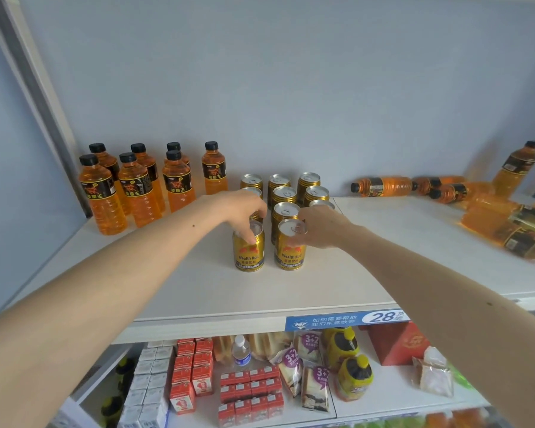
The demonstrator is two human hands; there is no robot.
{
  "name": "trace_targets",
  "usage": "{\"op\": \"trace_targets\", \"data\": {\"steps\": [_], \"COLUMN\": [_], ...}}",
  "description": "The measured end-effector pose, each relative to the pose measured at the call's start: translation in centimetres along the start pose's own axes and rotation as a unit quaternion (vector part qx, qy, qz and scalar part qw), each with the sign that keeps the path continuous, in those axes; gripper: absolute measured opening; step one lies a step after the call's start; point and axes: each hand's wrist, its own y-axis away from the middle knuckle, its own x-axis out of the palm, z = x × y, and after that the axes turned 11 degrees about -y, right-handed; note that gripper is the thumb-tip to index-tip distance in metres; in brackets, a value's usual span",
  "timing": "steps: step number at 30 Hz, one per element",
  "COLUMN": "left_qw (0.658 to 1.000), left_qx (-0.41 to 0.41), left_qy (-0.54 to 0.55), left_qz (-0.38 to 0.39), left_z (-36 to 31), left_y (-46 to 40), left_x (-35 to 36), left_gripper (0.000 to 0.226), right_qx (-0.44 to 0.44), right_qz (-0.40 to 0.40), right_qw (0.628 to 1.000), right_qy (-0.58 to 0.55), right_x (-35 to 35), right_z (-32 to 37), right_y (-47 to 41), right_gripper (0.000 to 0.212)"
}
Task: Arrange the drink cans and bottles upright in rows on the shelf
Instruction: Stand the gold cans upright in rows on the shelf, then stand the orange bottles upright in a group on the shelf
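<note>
Near the front edge of the shelf, two gold cans stand up.
The left hand pinches the left can and the right hand pinches the right can; a bump could tip the cans behind, and the lying bottles could roll.

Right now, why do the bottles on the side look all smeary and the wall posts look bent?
In the head view, the lying orange bottles at the right edge are blurred and stretched, while the front gold cans between the left hand and right hand look sharp; the wide-angle lens slants the shelf post on the left.
</note>
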Motion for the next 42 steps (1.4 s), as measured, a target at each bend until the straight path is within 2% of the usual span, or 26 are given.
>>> {"op": "trace_targets", "data": {"steps": [3, 9, 16, 28, 31, 33, 35, 42], "left_qw": [1.000, 0.996, 0.991, 0.986, 0.987, 0.988, 0.991, 0.994], "left_qx": [0.005, 0.027, 0.066, 0.138, 0.135, 0.128, 0.117, 0.095], "left_qy": [0.003, -0.021, -0.050, -0.013, -0.022, -0.029, -0.028, -0.017], "left_qz": [-0.028, -0.085, -0.106, -0.096, -0.088, -0.076, -0.063, -0.041], "left_z": [-0.8, -5.1, -12.5, -28.4, -30.3, -31.1, -31.3, -30.4], "left_y": [-0.6, -4.7, -12.1, -27.4, -29.7, -31.1, -32.1, -34.3], "left_x": [-1.9, -6.0, -8.5, -11.6, -11.8, -12.0, -12.0, -12.5], "left_gripper": [0.063, 0.051, 0.047, 0.049, 0.051, 0.051, 0.052, 0.053], "right_qx": [0.009, 0.086, 0.154, 0.244, 0.292, 0.322, 0.324, 0.272], "right_qz": [-0.022, -0.035, -0.043, -0.061, -0.065, -0.041, -0.017, -0.019], "right_qw": [1.000, 0.996, 0.987, 0.963, 0.947, 0.939, 0.942, 0.959], "right_qy": [-0.009, 0.000, 0.009, 0.098, 0.116, 0.112, 0.087, 0.080], "right_x": [-0.7, -2.9, -5.7, -10.1, -10.6, -11.1, -11.3, -11.7], "right_z": [-1.7, -8.1, -17.6, -37.1, -40.5, -42.3, -43.6, -46.2], "right_y": [1.5, 5.5, 10.0, 13.9, 14.6, 14.9, 14.7, 13.7], "right_gripper": [0.042, 0.064, 0.058, 0.049, 0.067, 0.077, 0.078, 0.066]}}
